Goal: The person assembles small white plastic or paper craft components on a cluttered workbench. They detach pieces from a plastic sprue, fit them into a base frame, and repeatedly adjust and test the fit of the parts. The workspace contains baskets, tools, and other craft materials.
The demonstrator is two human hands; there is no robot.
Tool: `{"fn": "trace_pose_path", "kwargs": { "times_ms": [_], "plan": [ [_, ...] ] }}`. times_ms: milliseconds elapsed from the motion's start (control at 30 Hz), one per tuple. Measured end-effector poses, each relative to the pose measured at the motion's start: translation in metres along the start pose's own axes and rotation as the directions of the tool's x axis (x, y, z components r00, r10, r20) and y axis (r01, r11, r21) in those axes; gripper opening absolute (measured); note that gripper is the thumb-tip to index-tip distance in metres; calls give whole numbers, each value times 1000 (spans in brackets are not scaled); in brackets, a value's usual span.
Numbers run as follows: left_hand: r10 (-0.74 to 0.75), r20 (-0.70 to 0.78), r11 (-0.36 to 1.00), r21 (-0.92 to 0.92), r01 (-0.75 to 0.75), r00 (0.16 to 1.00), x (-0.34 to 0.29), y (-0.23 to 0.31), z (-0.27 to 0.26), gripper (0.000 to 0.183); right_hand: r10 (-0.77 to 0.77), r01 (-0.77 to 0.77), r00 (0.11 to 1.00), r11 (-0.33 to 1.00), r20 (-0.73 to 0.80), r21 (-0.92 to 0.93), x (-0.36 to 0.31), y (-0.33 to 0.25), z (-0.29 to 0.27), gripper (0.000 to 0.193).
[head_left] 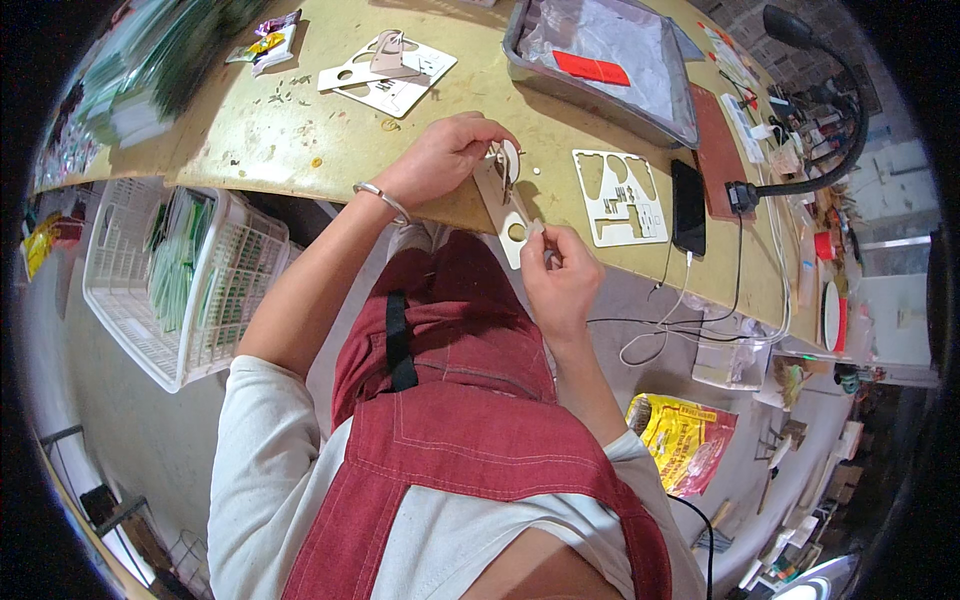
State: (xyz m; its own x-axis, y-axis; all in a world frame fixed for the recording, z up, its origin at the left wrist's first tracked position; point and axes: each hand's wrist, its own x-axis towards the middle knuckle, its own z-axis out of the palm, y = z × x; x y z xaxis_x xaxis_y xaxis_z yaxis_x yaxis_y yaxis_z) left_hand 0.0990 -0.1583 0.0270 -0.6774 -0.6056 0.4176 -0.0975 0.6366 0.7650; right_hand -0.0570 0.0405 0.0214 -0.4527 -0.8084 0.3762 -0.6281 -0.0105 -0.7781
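Observation:
Over the table's front edge, my two hands hold a small assembly of thin light wooden cut-out parts (492,192). My left hand (445,155), with a bangle on its wrist, is closed on the upper, curved part that stands up from a flat strip. At the strip's near end, beside a round hole, my right hand (561,280) is closed, thumb and finger pinching at the edge. Whether a tiny piece is also between those fingertips I cannot tell. To the right lies a pale cut-out sheet (624,222), and further back on the left more loose cut-out sheets (425,78) overlap.
A grey tray (690,125) with white sheets and a red packet (591,68) stands at the back. A black phone (689,205) with a cable and a gooseneck lamp (858,150) are to the right. Plastic bags (150,75) pile up left, above a white basket (150,335).

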Motion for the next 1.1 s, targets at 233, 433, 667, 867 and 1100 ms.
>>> {"fn": "trace_pose_path", "kwargs": {
  "times_ms": [233, 433, 667, 867, 1100],
  "plan": [
    [-60, -86, 997, 38, 63, 994, -7, 0, -1, 27, -21, 21, 1000, 1000, -8, -3, 0, 6, 4, 9],
    [-369, -250, 915, -265, 304, 895, -43, 22, 10, 17, -15, 15, 1000, 1000, 10, 1, -1, 8, 5, 9],
    [-413, -358, 909, -213, 357, 837, -76, 53, 42, 7, -27, 25, 999, 999, 23, 46, -1, 9, 5, 8],
    [-120, -486, 987, 31, 155, 866, -69, 52, 47, 14, -66, 66, 998, 993, -9, 102, -3, 15, 9, 8],
    [-132, -530, 982, 47, 184, 838, -67, 48, 59, 12, -48, 46, 999, 994, 12, 104, 0, 15, 9, 9]
  ]
}}
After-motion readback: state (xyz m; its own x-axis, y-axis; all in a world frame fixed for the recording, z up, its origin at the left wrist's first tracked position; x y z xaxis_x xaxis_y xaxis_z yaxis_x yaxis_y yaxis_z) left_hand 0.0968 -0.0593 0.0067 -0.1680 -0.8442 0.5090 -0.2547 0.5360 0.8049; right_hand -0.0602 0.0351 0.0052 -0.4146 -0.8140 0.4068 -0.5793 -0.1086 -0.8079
